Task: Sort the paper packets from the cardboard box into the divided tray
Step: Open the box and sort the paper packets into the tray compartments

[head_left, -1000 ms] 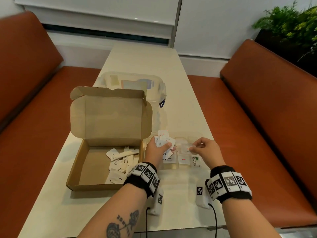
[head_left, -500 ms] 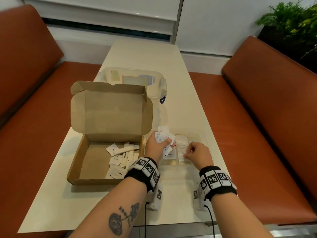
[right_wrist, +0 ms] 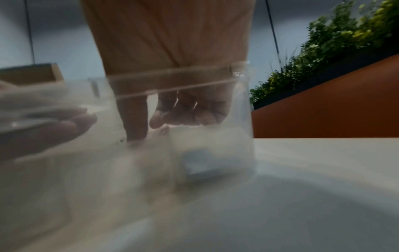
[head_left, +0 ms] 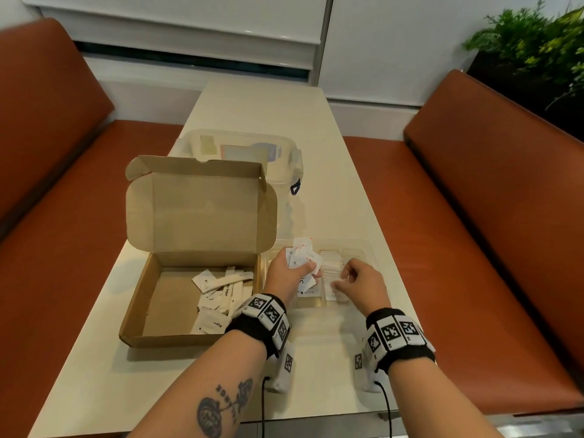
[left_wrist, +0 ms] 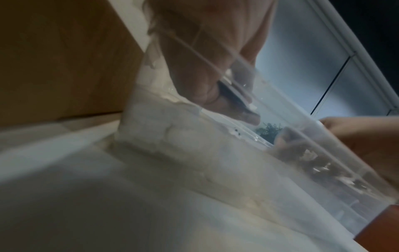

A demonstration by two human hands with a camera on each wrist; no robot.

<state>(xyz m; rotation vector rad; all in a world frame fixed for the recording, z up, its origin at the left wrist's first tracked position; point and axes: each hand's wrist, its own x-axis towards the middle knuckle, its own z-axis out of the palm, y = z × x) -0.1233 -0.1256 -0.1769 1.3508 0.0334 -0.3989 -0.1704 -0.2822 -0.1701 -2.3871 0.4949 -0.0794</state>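
With a fan of paper packets (head_left: 301, 256) gripped in the left hand (head_left: 286, 276) over the divided tray (head_left: 368, 252) beside the cardboard box (head_left: 148, 308), each should be seated flat in its matching compartment by the loosely curled right hand (head_left: 360, 284), whose hold cannot be told.

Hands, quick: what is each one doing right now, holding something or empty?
Left hand: closed around a fan of paper packets.
Right hand: fingers curled down into the divided tray; whether it holds a packet cannot be told.
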